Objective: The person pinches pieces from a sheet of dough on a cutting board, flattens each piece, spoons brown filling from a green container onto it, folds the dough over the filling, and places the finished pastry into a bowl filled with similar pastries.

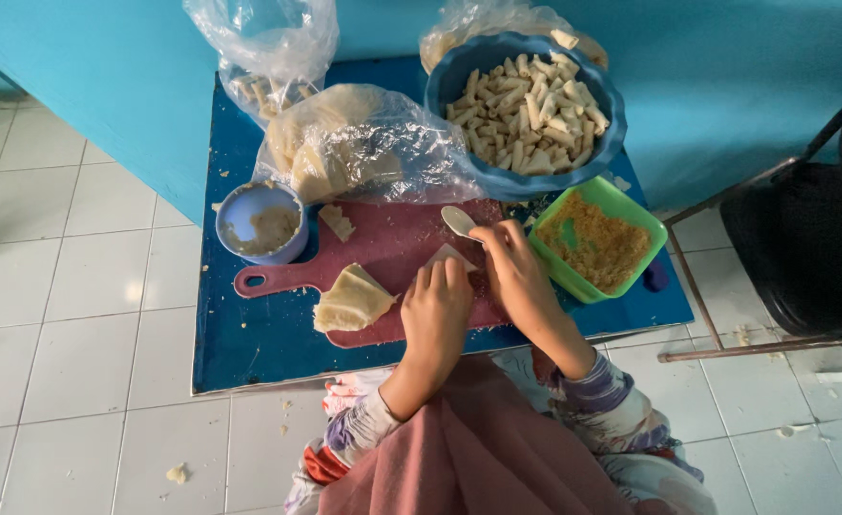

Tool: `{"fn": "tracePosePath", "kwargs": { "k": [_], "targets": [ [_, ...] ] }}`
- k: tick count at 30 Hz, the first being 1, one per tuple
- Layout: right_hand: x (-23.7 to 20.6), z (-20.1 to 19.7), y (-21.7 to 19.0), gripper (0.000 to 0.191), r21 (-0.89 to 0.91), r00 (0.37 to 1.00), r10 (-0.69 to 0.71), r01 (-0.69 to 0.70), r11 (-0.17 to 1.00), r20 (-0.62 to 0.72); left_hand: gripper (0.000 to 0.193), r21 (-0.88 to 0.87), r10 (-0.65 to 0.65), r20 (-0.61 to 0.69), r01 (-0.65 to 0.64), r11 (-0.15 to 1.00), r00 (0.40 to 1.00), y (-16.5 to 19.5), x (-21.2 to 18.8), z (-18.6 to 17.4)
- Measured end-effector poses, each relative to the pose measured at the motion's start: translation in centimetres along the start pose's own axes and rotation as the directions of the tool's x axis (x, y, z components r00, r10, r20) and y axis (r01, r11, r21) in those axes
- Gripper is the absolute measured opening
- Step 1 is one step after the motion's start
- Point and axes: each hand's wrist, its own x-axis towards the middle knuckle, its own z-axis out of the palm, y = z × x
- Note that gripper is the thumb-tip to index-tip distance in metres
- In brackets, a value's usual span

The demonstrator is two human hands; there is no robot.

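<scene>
My left hand (437, 310) presses a pale triangular wrapper sheet (449, 255) onto the red cutting board (383, 250). My right hand (513, 267) grips a white spoon (458, 221) whose bowl hovers just above that wrapper. A folded stack of pale wrappers (350, 299) lies on the board to the left of my left hand. A small torn wrapper scrap (337, 221) sits near the board's upper edge.
A low blue table (249, 334) stands on white floor tiles. It carries a small blue bowl of paste (259, 223), a green tray of orange filling (597, 238), a big blue bowl of rolled pieces (526, 110) and plastic bags of wrappers (354, 143). A dark chair (802, 248) stands at right.
</scene>
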Motion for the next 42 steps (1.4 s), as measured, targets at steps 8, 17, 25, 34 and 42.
{"fn": "tracePosePath", "kwargs": {
  "k": [8,17,25,34,42],
  "targets": [
    [-0.4,-0.8,0.4,0.048,-0.024,0.98,-0.136,0.141,0.99,0.145,0.031,0.062,0.245,0.0,-0.245,0.968,0.97,-0.9,-2.6,-2.1],
    [-0.5,-0.8,0.5,0.038,-0.161,0.937,-0.25,0.293,0.942,0.246,0.026,0.009,0.206,0.037,-0.207,0.978,0.978,-1.2,-2.6,-2.1],
    [-0.1,-0.4,1.3,0.046,-0.235,0.933,-0.308,0.347,0.908,0.187,0.028,-0.019,0.2,0.027,-0.199,0.98,0.979,-1.2,-2.6,-2.0],
    [1.7,0.7,1.7,0.021,-0.446,0.96,-0.214,0.273,0.852,0.179,0.029,-0.096,0.135,0.059,-0.129,0.987,0.989,-2.0,-1.7,-2.4],
    [-0.3,-4.7,2.2,0.017,-0.287,0.991,-0.13,0.137,0.948,0.043,0.023,0.149,0.006,0.043,-0.012,0.989,0.999,-2.2,-1.4,-1.5]
  ]
}}
